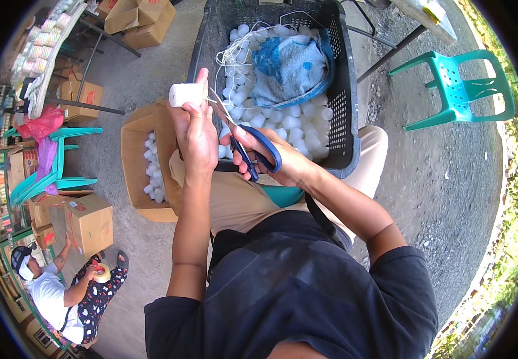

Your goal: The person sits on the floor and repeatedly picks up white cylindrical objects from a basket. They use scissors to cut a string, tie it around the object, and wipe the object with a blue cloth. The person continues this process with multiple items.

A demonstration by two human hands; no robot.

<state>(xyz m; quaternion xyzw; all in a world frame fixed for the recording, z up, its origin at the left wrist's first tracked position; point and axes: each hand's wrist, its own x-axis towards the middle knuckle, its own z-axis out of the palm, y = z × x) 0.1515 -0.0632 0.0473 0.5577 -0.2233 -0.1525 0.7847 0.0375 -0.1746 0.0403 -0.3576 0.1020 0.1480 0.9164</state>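
Note:
My left hand [198, 143] is closed around a short white cylinder [186, 94], which looks like a stubby candle, palm turned up. My right hand [286, 158] grips scissors [266, 146] with dark blue handles, fingers in the loops. The blades point up and left, close beside my left fingers. A white string [218, 99] runs past the blades; whether they touch it, I cannot tell. Just beyond my hands stands a black crate [347, 134] with many similar white cylinders [289, 122], a tangle of white cord [235, 57] and a blue-stained towel [292, 72].
An open cardboard box [136, 137] with more white pieces stands by my left leg. Further left are green chairs [61, 155], cartons [88, 224] and a rack of pale rolls [46, 42]. A person [61, 293] holds a tape roll. A green chair [459, 90] is at right.

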